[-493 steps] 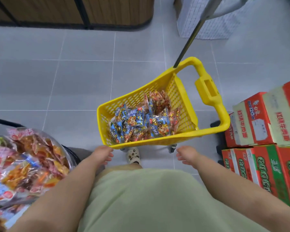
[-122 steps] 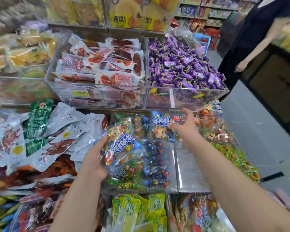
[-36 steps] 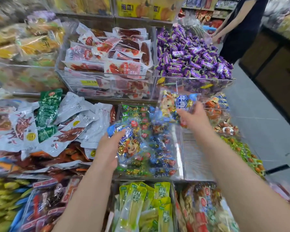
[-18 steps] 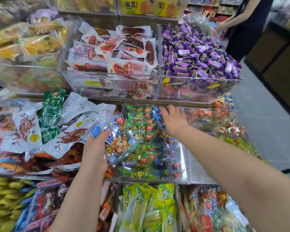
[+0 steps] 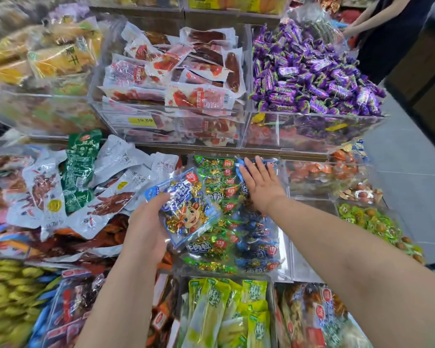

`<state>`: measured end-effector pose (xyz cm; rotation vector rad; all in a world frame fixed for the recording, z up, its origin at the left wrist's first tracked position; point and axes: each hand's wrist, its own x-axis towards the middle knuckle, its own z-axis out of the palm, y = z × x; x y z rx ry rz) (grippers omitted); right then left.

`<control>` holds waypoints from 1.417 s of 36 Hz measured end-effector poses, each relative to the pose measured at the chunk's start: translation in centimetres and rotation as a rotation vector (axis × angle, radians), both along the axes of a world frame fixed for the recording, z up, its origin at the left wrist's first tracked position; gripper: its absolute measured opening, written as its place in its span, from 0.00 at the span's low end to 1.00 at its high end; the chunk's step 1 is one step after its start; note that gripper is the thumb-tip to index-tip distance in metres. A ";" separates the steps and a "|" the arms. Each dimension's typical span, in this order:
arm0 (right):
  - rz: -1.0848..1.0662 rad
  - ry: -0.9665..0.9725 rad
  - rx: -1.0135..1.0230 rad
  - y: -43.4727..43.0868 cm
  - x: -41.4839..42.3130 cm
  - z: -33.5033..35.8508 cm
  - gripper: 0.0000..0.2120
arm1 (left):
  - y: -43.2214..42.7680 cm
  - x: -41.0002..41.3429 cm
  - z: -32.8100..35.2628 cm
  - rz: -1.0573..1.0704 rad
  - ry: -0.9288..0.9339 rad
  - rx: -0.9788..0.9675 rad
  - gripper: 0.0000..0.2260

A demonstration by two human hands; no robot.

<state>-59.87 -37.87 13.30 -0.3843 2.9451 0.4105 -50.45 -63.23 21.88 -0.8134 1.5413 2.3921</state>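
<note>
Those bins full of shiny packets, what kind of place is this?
Probably a snack shop: clear bins heaped with purple sweets, a yellow price tag, and the left hand holding a blue snack packet.

A snack shop: clear plastic bins (image 5: 312,131) stacked in tiers hold heaps of purple-wrapped candies (image 5: 312,74), vacuum-packed sausages (image 5: 186,71) and green pickle packets (image 5: 226,312), with a yellow price label (image 5: 141,121) stuck on one bin front
</note>
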 end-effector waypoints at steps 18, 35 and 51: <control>-0.027 -0.186 -1.045 0.7 8.0 11.5 0.24 | 6.0 -0.2 0.0 -0.542 0.273 -0.124 0.06; -0.233 -0.113 -0.543 3.2 3.9 7.1 0.21 | 9.3 -3.0 -4.8 -1.068 0.526 -1.723 0.50; 0.000 -0.029 -0.017 0.9 5.1 0.3 0.51 | 8.7 -4.4 -7.0 -1.111 0.417 -1.712 0.54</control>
